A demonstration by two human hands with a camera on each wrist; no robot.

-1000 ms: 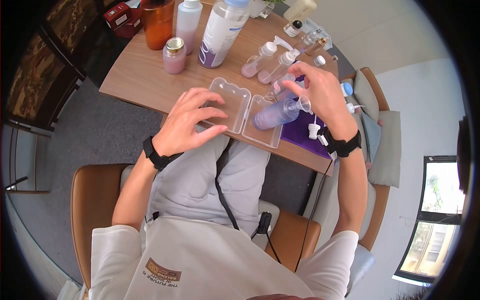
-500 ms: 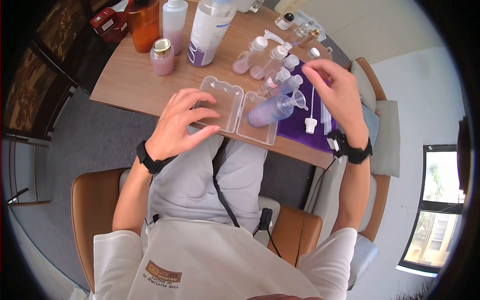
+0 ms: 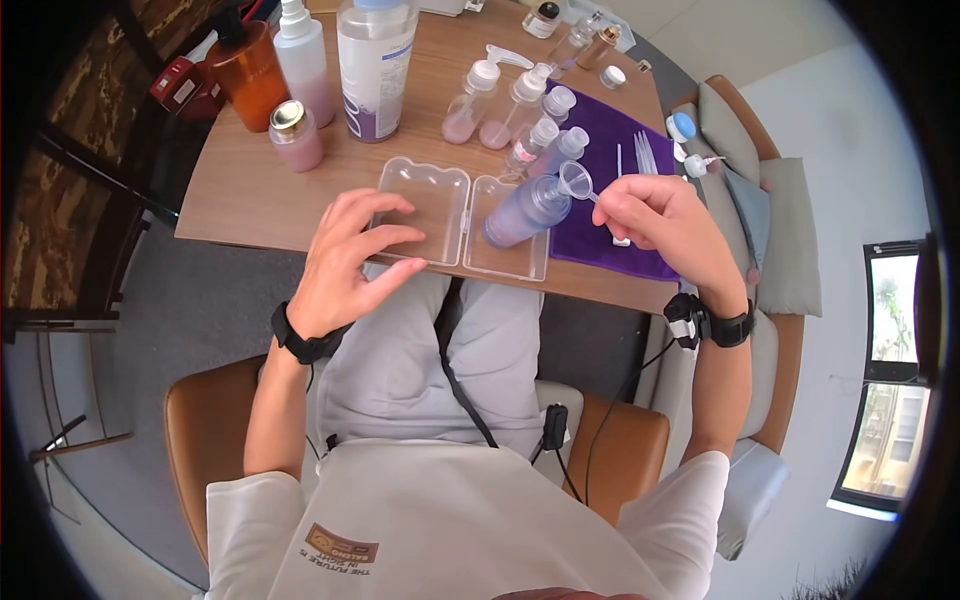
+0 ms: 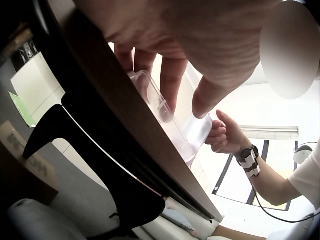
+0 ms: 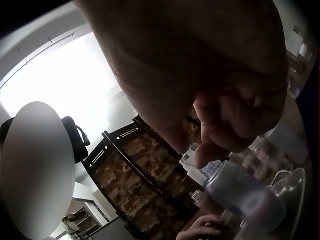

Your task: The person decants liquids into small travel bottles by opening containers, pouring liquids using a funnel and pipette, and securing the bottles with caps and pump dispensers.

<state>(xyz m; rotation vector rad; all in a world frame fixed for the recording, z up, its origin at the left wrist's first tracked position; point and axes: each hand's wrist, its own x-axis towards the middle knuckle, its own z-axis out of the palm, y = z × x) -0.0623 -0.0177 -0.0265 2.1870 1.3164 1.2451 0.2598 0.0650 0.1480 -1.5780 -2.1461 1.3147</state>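
Note:
A bluish translucent bottle stands in the right half of an opened clear plastic case, with a small clear funnel at its neck. My right hand pinches the small tab at the funnel's rim between thumb and forefinger. In the right wrist view, those fingertips are close above the bottle. Fingers spread and slightly bent, my left hand hovers at the left edge of the case and holds nothing. The left wrist view shows its fingers beside the clear case.
Several small pump bottles stand behind the case. A large labelled bottle, an amber bottle and a pink jar are at the back left. A purple cloth with a white-capped sprayer lies at the right.
My right hand has come down and towards the bottle, and its fingers have closed on the funnel's tab. The left hand keeps nearly the same pose. The head view has shifted.

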